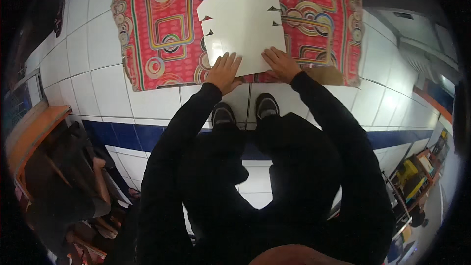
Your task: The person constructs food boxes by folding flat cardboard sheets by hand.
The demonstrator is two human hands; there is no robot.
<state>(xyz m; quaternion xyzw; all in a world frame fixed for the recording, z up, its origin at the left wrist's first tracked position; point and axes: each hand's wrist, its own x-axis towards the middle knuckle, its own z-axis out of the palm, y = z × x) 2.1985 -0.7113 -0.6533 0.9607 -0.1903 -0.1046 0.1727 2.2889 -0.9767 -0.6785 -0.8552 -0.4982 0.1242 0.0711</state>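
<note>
A flat white sheet of card (245, 24) lies on a red patterned mat (169, 71). Its far corners are cut at a slant, and small notches mark both side edges. My left hand (225, 72) rests flat on the near left corner of the card, fingers stretched forward. On the near right corner lies my right hand (281, 64), its fingers also extended over the card. Neither hand grips anything. A bright reflection shows on the card beside the left fingers.
White floor tiles (108, 91) surround the mat, with a dark blue tile band (130, 136) behind my shoes (267, 105). At the lower left another person (73, 211) is near an orange-edged piece of furniture (41, 127). Shelving with yellow items (409, 179) stands at the right.
</note>
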